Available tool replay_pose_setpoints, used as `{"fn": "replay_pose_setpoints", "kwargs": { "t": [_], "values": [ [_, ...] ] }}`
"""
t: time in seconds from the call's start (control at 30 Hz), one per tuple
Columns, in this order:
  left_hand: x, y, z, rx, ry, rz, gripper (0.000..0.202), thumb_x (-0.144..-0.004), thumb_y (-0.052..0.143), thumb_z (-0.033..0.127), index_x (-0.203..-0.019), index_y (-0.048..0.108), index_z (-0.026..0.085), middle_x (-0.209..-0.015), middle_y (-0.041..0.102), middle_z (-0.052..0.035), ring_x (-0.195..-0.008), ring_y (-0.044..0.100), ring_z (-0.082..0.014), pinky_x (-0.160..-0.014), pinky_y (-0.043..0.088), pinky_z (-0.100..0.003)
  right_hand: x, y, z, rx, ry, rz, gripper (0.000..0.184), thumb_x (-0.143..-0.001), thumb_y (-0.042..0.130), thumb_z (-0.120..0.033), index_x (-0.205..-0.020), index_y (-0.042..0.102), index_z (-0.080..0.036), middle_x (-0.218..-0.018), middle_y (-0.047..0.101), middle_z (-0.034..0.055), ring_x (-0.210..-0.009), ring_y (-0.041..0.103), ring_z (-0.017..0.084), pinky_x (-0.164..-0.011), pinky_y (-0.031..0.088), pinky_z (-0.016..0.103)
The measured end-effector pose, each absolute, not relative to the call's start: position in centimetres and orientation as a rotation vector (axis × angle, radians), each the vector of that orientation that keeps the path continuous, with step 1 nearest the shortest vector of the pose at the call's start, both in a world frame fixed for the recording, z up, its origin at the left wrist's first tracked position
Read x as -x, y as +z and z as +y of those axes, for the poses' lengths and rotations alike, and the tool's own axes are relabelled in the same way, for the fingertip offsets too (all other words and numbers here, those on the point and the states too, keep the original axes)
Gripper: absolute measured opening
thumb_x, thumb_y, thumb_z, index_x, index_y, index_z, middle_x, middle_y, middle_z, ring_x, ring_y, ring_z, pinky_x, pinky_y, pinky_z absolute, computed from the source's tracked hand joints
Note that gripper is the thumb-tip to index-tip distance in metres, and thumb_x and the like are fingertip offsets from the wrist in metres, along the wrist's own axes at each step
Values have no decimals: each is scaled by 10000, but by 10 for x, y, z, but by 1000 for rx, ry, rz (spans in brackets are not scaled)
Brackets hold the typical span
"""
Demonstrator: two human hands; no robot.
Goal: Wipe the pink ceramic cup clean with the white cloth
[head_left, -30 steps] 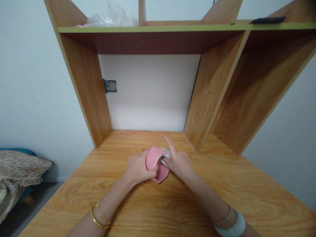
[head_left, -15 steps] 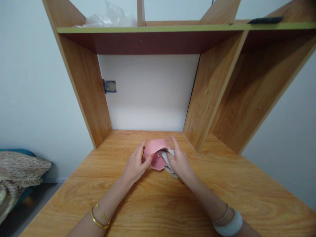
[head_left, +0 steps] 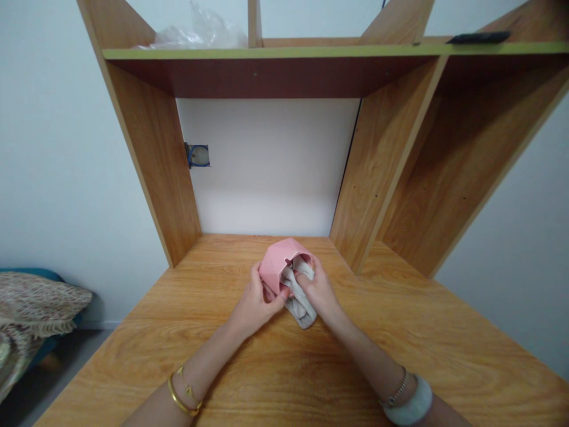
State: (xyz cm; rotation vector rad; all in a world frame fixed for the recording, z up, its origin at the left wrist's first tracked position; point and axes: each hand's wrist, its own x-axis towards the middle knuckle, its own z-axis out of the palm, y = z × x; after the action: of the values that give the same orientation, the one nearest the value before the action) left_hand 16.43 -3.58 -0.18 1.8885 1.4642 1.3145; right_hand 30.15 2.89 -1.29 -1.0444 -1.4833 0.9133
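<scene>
A pink cup (head_left: 276,263) is tilted on its side just above the wooden desk (head_left: 275,362), its mouth turned towards me. My left hand (head_left: 254,303) grips it from the left, fingers curled round its rim. My right hand (head_left: 319,288) is closed on a grey-white cloth (head_left: 299,304) and presses it into the cup's mouth. The cloth's loose end hangs down below the cup.
Wooden side panels (head_left: 155,148) and a right-hand compartment (head_left: 448,160) enclose the desk's back. A shelf above holds a clear plastic bag (head_left: 200,32) and a flat black object (head_left: 478,37). At the far left lies a patterned blanket (head_left: 31,308).
The cup has been turned so its mouth faces me and lifted slightly farther back. My right hand has pushed the cloth deeper into it, and more cloth hangs out below.
</scene>
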Motion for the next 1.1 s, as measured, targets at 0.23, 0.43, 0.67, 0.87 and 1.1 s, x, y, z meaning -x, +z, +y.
{"fn": "replay_pose_setpoints", "kwargs": {
  "t": [0.23, 0.43, 0.67, 0.87, 1.1],
  "values": [
    [-158, 5, -37, -2005, 1212, 1639, 621, -696, 562, 393, -1200, 313, 130, -865, 600, -56, -713, 577, -167, -635, 463, -285, -310, -1, 30, 1301, 666, -1659, 684, -642, 562, -264, -1253, 273, -156, -830, 624, 60, -698, 596, 186, -581, 445, 269],
    [-156, 6, -37, -2109, 1082, 1758, 566, -693, 541, 403, -1182, 414, 148, -1010, 610, -87, -876, 583, -223, -748, 454, -319, -318, 3, 27, 1508, 298, -1875, 707, -715, 517, -316, -1326, 200, -155, -656, 613, 32, -576, 578, 188, -490, 359, 232],
    [-154, 10, -40, -2257, 867, 1943, 552, -677, 512, 428, -1155, 464, 157, -909, 648, -89, -791, 613, -263, -703, 458, -351, -316, 12, 14, 1512, -8, -2162, 740, -746, 503, -282, -1366, 108, -196, -716, 653, 45, -649, 614, 214, -546, 361, 252],
    [-145, 14, -40, -2294, 880, 1933, 550, -669, 481, 427, -1141, 474, 144, -843, 656, -83, -723, 616, -246, -669, 457, -336, -315, 18, 5, 1302, -21, -2301, 686, -764, 457, -248, -1364, 131, -185, -798, 666, 61, -699, 622, 213, -588, 387, 260],
    [-144, 12, -40, -2269, 1011, 1863, 573, -711, 469, 419, -1230, 407, 185, -1026, 618, -79, -815, 600, -222, -736, 445, -329, -315, 12, 6, 1255, 172, -2207, 669, -770, 393, -201, -1368, 97, -165, -705, 649, 34, -617, 596, 190, -554, 376, 241]
  ]
}}
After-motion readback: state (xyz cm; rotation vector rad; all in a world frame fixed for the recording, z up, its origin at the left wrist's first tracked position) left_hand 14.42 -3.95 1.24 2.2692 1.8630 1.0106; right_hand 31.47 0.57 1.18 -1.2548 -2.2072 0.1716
